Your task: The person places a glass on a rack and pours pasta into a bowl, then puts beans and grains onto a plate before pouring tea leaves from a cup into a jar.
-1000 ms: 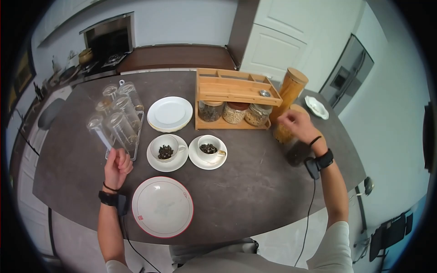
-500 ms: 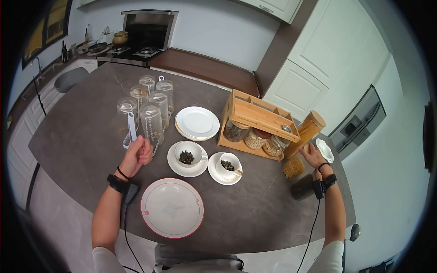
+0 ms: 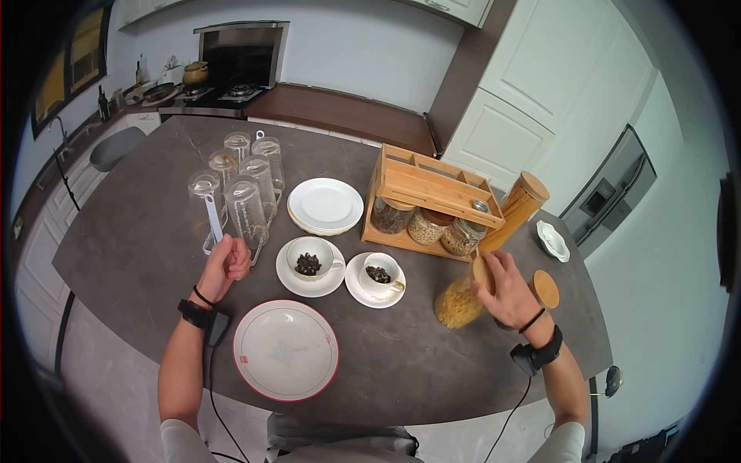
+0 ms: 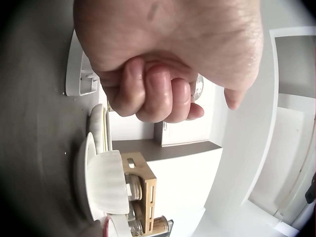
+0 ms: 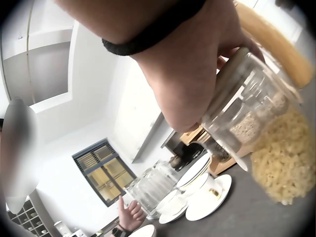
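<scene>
My right hand (image 3: 509, 292) grips from above the wooden lid (image 3: 482, 274) of a glass jar of short yellow pasta (image 3: 455, 305). The jar leans in the head view; in the right wrist view the hand covers much of its lid (image 5: 228, 81). Just right of that hand shows a round wooden lid (image 3: 546, 288); the dark jar under it is mostly hidden. My left hand (image 3: 225, 264) hovers loosely curled beside the upright handle (image 3: 212, 216) of a glass rack. In the left wrist view its fingers (image 4: 159, 91) are bent toward the palm, with nothing visible in them.
Two white cups (image 3: 309, 258) with dark leaves stand on saucers mid-table. A red-rimmed plate (image 3: 285, 351) lies in front, stacked white plates (image 3: 326, 202) behind. A wooden rack (image 3: 432, 193) holds jars, with a tall pasta canister (image 3: 519, 207) beside it. Upturned glasses (image 3: 247, 208) stand left.
My right hand has reached down to the pasta jar, taken hold of its lid and brought it left and nearer. My left hand stays by the glass rack. The head view has shifted.
</scene>
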`<state>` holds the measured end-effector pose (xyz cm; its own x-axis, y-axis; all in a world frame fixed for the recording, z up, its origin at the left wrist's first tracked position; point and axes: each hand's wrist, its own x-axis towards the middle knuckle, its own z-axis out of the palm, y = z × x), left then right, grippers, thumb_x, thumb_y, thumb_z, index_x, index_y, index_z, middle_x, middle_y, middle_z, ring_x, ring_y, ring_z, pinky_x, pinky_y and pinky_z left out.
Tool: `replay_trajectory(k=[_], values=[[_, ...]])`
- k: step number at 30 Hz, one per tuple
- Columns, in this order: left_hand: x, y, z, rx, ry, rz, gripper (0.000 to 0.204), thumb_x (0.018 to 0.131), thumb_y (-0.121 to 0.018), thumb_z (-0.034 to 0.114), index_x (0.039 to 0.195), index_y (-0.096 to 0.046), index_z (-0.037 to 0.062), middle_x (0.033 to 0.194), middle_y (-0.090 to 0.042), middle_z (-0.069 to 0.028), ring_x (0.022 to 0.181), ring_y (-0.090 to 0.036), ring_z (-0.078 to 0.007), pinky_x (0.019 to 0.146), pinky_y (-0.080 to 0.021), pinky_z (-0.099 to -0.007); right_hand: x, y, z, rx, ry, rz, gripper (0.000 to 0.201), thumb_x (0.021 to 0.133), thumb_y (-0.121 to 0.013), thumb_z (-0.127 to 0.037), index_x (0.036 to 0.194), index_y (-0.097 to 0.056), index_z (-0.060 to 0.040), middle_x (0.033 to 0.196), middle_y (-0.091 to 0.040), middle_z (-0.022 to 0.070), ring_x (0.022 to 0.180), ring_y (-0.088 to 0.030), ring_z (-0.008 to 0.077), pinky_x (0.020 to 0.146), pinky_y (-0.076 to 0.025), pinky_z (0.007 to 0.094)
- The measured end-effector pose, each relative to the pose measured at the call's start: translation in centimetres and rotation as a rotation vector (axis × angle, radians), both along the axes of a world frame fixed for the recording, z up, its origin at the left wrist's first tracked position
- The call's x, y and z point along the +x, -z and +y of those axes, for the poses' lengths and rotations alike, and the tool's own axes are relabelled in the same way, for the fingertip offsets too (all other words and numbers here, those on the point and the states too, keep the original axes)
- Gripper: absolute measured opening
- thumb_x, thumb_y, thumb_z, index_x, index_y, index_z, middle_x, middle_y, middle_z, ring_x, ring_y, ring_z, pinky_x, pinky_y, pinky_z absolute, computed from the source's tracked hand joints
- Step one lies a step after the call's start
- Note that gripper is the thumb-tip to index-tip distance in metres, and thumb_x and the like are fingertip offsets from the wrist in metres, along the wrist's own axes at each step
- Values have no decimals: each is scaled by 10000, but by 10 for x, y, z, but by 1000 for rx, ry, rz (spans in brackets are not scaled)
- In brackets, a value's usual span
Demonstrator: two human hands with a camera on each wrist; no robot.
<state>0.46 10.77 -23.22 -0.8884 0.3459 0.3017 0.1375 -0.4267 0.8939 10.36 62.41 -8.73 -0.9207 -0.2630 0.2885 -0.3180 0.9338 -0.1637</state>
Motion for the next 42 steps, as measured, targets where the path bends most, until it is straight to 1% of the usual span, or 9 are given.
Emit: replay_trajectory(k=[6,12,19,21,24,26,29,35,42], values=[[1,-5,-3,-45,-12,50,572,1089,-366,540,741,-432,91,630,-315,48,533,-275,-61,490,-204,-252,36,-3,-41,-65,-183,0,685,850,-745,-315,1361,-519,81,1323,-522,280,1179,-583,437,1032,-493,436],[5,-16,-6,-319,-124,91,573,1073,-426,542,805,-520,45,670,-399,44,559,-297,-53,507,-212,-239,60,-1,-68,-128,-379,46,774,774,-840,-364,1372,-537,21,1381,-511,262,1209,-582,425,1024,-515,457],[56,-105,51,-733,-233,346,259,940,-699,227,1086,-631,25,814,-612,-5,724,-555,-81,625,-422,-228,62,26,-53,-399,-485,40,1029,661,-949,-360,1474,-407,-39,1482,-433,223,1323,-506,388,1084,-458,468],[76,-139,78,-898,-164,556,357,872,-771,158,1182,-642,37,925,-671,-32,811,-623,-124,699,-490,-274,55,58,-39,-501,-530,98,1178,613,-985,-358,1533,-317,-52,1532,-392,208,1379,-464,371,1130,-409,471],[96,-162,132,-946,-34,797,566,831,-832,267,1302,-603,51,1131,-684,-100,968,-661,-248,856,-540,-372,52,105,-40,-1073,-543,-87,1308,577,-1007,-371,1573,-220,-60,1575,-354,181,1429,-414,352,1174,-342,479],[99,-162,168,-969,30,1010,720,805,-847,362,1379,-545,52,1296,-603,-149,1114,-616,-309,966,-515,-419,46,118,-41,-1113,-561,-208,1330,566,-1014,-371,1578,-208,-58,1576,-356,173,1440,-404,331,1182,-335,467],[100,-147,212,-963,108,1189,794,813,-816,457,1426,-506,57,1364,-527,-174,1162,-575,-341,988,-497,-436,42,128,-39,-1016,-564,-329,1321,556,-1015,-366,1568,-226,-56,1560,-380,166,1430,-421,308,1173,-348,453],[100,-138,254,-1214,178,1406,902,824,-691,670,1474,-473,84,1243,-517,-161,1017,-584,-288,822,-538,-370,41,126,-31,-825,-572,-323,1206,573,-985,-333,1519,-296,-43,1493,-453,150,1378,-473,286,1130,-395,431],[99,-155,272,-1356,261,1539,997,765,-697,736,1494,-454,102,1179,-515,-174,862,-588,-255,593,-522,-312,39,111,-30,-809,-665,-249,1067,604,-949,-321,1468,-390,-40,1424,-521,146,1294,-555,302,1056,-472,419]])
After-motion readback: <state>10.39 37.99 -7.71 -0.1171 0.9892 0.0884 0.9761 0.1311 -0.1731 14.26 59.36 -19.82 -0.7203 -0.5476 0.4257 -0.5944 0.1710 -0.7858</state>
